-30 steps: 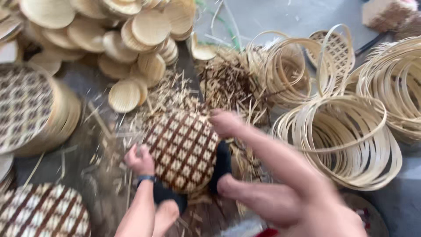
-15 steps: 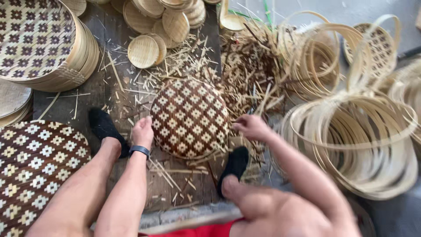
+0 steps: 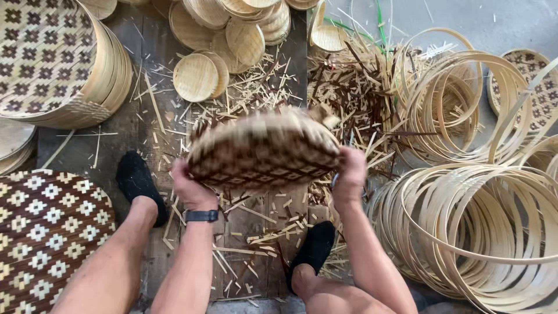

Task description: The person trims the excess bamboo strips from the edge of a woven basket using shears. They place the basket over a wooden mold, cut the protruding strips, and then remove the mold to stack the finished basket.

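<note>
A round woven bamboo basket [image 3: 263,150] with a brown and pale diamond pattern is lifted off the wooden floor and tilted, its far edge blurred. My left hand [image 3: 190,187], with a dark watch on the wrist, grips its left rim. My right hand [image 3: 350,176] grips its right rim. Both arms reach forward between my two black-socked feet [image 3: 137,181].
Bamboo splinters litter the boards [image 3: 250,232]. Stacks of patterned woven trays [image 3: 52,64] stand at left, another patterned tray [image 3: 46,232] at lower left. Small pale round lids [image 3: 197,75] lie ahead. Coiled bamboo hoops [image 3: 482,215] pile up at right.
The basket lay flat on the floor between my hands; now both hands have taken its rims and raised it, tilting it toward me.
</note>
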